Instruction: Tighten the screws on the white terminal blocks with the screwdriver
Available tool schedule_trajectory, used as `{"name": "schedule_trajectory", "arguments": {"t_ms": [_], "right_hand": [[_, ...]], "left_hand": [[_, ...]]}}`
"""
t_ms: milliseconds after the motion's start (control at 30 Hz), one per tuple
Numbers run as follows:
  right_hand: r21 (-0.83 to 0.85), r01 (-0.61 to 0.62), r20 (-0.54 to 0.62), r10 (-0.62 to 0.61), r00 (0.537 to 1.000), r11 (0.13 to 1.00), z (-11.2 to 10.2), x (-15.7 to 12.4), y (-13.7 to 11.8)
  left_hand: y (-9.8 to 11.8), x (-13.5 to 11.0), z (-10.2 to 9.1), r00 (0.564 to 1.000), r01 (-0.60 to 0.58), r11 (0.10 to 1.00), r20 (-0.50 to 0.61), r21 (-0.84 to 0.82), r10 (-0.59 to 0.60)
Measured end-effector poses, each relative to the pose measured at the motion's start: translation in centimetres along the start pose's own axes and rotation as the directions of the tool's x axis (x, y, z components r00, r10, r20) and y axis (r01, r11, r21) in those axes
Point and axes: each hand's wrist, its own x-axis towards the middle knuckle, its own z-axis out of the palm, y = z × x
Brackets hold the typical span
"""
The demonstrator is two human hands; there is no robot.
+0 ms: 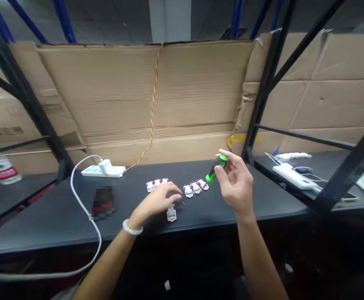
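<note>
My right hand (235,181) is raised above the desk, its fingers closed round the black and green handle of a screwdriver (217,168). The tool slants down to the left, its thin shaft towards a group of small white and purple modules (196,187). My left hand (160,200), with a beaded bracelet at the wrist, hovers low over the desk with loosely bent fingers and a gap at the thumb. Just under its fingers lies a single white module (171,213), partly covered. Behind that hand sits another row of white and purple modules (157,183).
A white power strip (91,171) with a plugged adapter (105,166) stands back left, its white cable (78,196) looping over the desk edge. A blurred dark item (103,203) lies left. Cardboard (200,91) and black rack posts (265,91) bound the back and sides.
</note>
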Motion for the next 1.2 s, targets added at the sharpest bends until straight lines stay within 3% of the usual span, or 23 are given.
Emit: {"name": "schedule_trajectory", "arguments": {"t_ms": [100, 233, 567, 867, 1200], "right_hand": [[0.088, -0.068, 0.079, 0.061, 0.995, 0.994, 1.2, -0.4, 0.3], [0.136, -0.136, 0.152, 0.115, 0.982, 0.981, 3.1, -1.5, 0.7], [0.14, -0.148, 0.224, 0.115, 0.968, 0.979, 6.1, -4.0, 0.7], [0.141, -0.121, 0.187, 0.094, 0.978, 0.983, 6.2, -4.2, 0.8], [0.036, -0.09, 0.239, 0.079, 0.968, 0.995, 6.5, -4.8, 0.7]], "left_hand": [[-0.8, -2.1, -1.6, 0.982, -0.117, 0.99, 0.14, -0.076, 0.127], [-1.5, -3.7, -1.8, 0.956, -0.143, 0.978, 0.235, -0.15, 0.176], [-2.9, -3.6, -0.3, 0.965, -0.161, 0.965, 0.17, -0.206, 0.197], [-3.3, -3.3, -0.1, 0.963, -0.167, 0.954, 0.168, -0.249, 0.213], [-3.5, -3.2, 0.1, 0.964, -0.181, 0.953, 0.148, -0.244, 0.221]]}}
